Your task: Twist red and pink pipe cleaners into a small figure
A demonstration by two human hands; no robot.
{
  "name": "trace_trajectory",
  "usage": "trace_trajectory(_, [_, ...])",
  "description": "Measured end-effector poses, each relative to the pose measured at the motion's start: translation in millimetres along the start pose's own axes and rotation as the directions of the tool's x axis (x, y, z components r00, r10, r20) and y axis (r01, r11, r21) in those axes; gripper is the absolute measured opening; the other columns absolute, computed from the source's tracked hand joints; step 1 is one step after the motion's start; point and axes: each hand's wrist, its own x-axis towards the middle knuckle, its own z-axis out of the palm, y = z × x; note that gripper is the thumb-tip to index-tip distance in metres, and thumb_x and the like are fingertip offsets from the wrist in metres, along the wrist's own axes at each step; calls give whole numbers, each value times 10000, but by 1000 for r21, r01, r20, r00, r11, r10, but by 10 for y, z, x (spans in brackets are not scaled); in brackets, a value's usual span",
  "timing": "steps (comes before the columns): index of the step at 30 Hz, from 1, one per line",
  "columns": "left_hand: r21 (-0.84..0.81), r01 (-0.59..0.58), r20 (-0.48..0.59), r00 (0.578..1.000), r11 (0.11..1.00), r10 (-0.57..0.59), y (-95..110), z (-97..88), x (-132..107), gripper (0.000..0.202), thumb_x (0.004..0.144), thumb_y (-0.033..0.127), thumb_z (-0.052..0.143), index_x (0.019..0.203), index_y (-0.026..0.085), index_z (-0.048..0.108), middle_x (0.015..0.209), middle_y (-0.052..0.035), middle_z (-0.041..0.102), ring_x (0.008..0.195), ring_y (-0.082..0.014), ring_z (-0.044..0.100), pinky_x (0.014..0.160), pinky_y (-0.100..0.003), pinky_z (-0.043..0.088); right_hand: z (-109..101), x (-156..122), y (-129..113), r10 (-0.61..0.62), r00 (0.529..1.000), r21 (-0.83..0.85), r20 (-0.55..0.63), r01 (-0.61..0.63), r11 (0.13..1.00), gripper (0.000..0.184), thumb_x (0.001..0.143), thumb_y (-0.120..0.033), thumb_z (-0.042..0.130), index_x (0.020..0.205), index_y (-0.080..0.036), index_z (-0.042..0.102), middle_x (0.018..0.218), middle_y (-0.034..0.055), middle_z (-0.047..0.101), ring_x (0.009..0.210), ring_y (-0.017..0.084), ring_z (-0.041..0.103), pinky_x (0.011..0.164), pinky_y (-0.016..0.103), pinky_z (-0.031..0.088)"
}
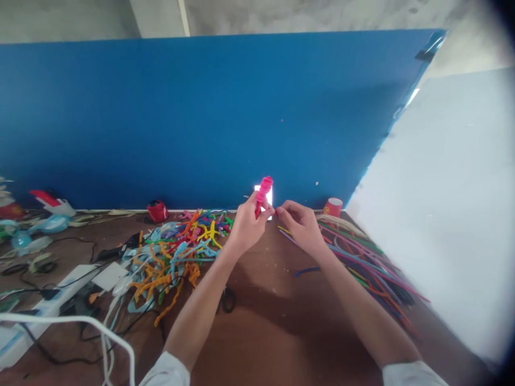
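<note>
My left hand point(246, 225) is closed around the lower end of a pink coiled pipe-cleaner figure point(263, 192), held upright above the brown table point(273, 321). My right hand point(302, 225) is beside it, fingers pinched at a thin red strand near the figure's base; what the pinch holds is too small to name surely. A pile of bent, multicoloured pipe-cleaner shapes point(177, 252) lies left of my left hand. Straight pipe cleaners point(370, 268) in several colours lie to the right of my right hand.
A blue partition point(201, 118) stands behind the table and a white panel point(450, 203) to the right. A red cup point(333, 206) and a small red object point(157, 210) sit by the partition. Cables, a power strip point(60, 289) and scissors point(227, 297) lie at left and centre.
</note>
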Motion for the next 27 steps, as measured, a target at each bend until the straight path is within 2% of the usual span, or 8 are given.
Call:
trace_trajectory(2, [101, -56, -31, 998, 993, 60, 30, 26, -29, 133, 854, 179, 597, 763, 203, 503, 725, 0, 579, 655, -138, 484, 660, -260, 361, 53, -6, 18, 163, 986, 230, 15, -162, 960, 263, 873, -375, 618, 690, -192, 570, 601, -36, 476, 548, 104, 388, 534, 259, 298])
trace_trajectory(5, [201, -107, -78, 989, 974, 125, 68, 50, -70, 123, 856, 151, 583, 765, 209, 524, 714, -6, 570, 660, -148, 475, 667, -271, 345, 125, -19, 23, 365, 919, 513, 148, -387, 766, 241, 802, -361, 667, 674, -187, 559, 591, -46, 447, 518, 90, 369, 501, 245, 274])
trace_trajectory(7, [204, -99, -73, 991, 974, 116, 88, 42, -78, 106, 868, 163, 572, 786, 209, 523, 739, -11, 589, 683, -150, 496, 681, -277, 360, 146, -30, -2, 430, 869, 591, 243, -484, 645, 239, 775, -366, 683, 680, -185, 559, 606, -43, 447, 511, 86, 369, 479, 239, 263])
trace_trajectory(9, [115, -55, -80, 995, 992, 64, 102, 17, -66, 119, 872, 198, 582, 794, 207, 492, 777, -14, 616, 704, -144, 523, 698, -276, 389, 131, -38, -36, 429, 867, 590, 251, -489, 642, 234, 774, -369, 689, 692, -183, 571, 626, -34, 467, 514, 87, 380, 471, 238, 267])
trace_trajectory(12, [-134, 65, -73, 995, 989, -75, 99, -31, -28, 228, 820, 247, 657, 797, 207, 434, 790, 1, 608, 701, -120, 528, 698, -258, 418, 56, -35, -68, 307, 945, 453, 112, -324, 831, 238, 841, -377, 650, 710, -188, 588, 653, -24, 502, 543, 95, 405, 506, 247, 317])
trace_trajectory(15, [-314, 218, 32, 975, 924, -219, 84, -61, -1, 295, 751, 269, 721, 831, 201, 446, 766, 29, 555, 628, -82, 479, 624, -226, 399, -19, -15, -59, 24, 999, 99, -31, -21, 995, 192, 893, -359, 619, 789, -199, 638, 744, 0, 583, 625, 116, 476, 591, 268, 391])
trace_trajectory(19, [-355, 325, 97, 946, 877, -311, 90, -81, 0, 311, 725, 280, 741, 837, 194, 464, 733, 42, 501, 547, -52, 400, 511, -205, 310, -70, -2, -56, -279, 960, -155, 6, 277, 948, 150, 920, -292, 595, 1045, -245, 663, 947, 42, 653, 749, 155, 575, 652, 299, 466])
trace_trajectory(27, [-362, 361, 160, 932, 859, -325, 119, -112, -14, 347, 733, 308, 753, 832, 200, 438, 728, 35, 538, 526, -51, 388, 492, -213, 293, -214, -5, -94, -452, 886, -239, 107, 464, 853, 190, 919, -189, 611, 1075, -256, 696, 973, 58, 676, 862, 178, 642, 729, 330, 529])
